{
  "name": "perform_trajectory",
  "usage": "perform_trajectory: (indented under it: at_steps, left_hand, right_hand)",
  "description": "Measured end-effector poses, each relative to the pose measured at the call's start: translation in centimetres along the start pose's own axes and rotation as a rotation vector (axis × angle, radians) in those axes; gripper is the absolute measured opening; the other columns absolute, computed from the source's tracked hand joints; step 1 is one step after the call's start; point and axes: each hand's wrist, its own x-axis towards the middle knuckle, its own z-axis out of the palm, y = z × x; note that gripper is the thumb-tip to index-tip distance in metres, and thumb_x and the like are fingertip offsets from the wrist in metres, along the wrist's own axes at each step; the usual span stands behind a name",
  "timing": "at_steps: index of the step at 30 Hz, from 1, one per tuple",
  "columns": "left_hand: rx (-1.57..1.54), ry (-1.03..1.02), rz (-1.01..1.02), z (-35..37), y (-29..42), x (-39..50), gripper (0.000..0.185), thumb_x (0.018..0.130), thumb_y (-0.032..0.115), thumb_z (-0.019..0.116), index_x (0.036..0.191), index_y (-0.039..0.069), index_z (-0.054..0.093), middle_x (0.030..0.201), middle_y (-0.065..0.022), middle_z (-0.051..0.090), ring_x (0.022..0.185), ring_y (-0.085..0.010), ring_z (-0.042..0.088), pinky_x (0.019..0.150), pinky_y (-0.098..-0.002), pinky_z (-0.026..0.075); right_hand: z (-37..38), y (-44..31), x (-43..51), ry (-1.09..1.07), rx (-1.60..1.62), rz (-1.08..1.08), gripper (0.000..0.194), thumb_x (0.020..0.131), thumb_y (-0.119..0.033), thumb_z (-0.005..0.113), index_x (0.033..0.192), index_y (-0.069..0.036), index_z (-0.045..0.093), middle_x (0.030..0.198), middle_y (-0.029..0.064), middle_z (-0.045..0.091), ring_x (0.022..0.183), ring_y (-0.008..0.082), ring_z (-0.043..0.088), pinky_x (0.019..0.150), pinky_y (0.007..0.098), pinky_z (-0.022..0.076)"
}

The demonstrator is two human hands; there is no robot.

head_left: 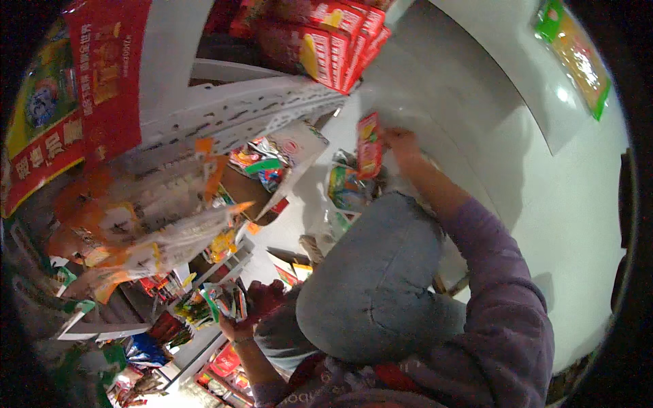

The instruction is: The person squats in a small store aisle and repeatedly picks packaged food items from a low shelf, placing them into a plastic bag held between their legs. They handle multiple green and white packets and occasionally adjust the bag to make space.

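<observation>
My right hand (400, 138) is shut on a red packet (369, 147), held upright above the floor past my knee. Just beneath it lies a clear plastic bag (347, 186) with colourful packets inside, partly hidden by my knee. My left hand (235, 326) is at the lower left, beside the shelves, shut on packets (228, 302) with a green edge. A dark red thing (264, 300) lies against that hand; blur hides what it is.
An open cardboard carton (301, 148) holds shiny packets left of the bag. Red packets (336, 48) fan out over a perforated metal shelf (245, 109). Orange-printed plastic packaging (153, 214) juts out on the left. A green-and-yellow packet (576, 56) lies at upper right.
</observation>
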Motion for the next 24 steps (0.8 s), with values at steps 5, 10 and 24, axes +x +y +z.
perform_trajectory:
  at_steps: [5,10,24]
  left_hand:
    - [0.034,0.102,0.022,-0.6,0.1,0.2,0.049,0.095,0.034,0.039,0.135,0.007,0.051,0.133,-0.0143,0.056,0.12,-0.0355,0.055,0.101,-0.0538,0.045]
    - [0.125,0.107,0.037,-1.6,0.6,0.8,0.05,0.095,0.033,0.039,0.136,0.007,0.049,0.134,-0.0148,0.055,0.12,-0.036,0.054,0.101,-0.0538,0.045]
    - [-0.005,0.075,0.048,-4.6,0.3,0.8,0.05,0.094,0.03,0.038,0.138,0.006,0.047,0.135,-0.0158,0.053,0.121,-0.0369,0.054,0.101,-0.0539,0.045]
  right_hand:
    - [-12.0,0.1,-3.6,0.437,-0.276,-0.038,0.027,0.083,-0.022,0.07,0.098,0.001,0.07,0.074,0.0038,0.067,0.061,0.013,0.057,0.056,0.0303,0.0474]
    - [-15.9,-1.2,-7.8,0.363,-0.23,0.312,0.025,0.08,-0.017,0.07,0.1,-0.001,0.069,0.089,0.0087,0.07,0.077,0.0188,0.065,0.069,0.0337,0.0529]
    - [-10.9,-5.6,1.7,-0.266,-1.699,-0.675,0.035,0.086,-0.021,0.054,0.12,-0.017,0.062,0.133,0.01,0.053,0.124,0.0289,0.048,0.104,0.0466,0.0378]
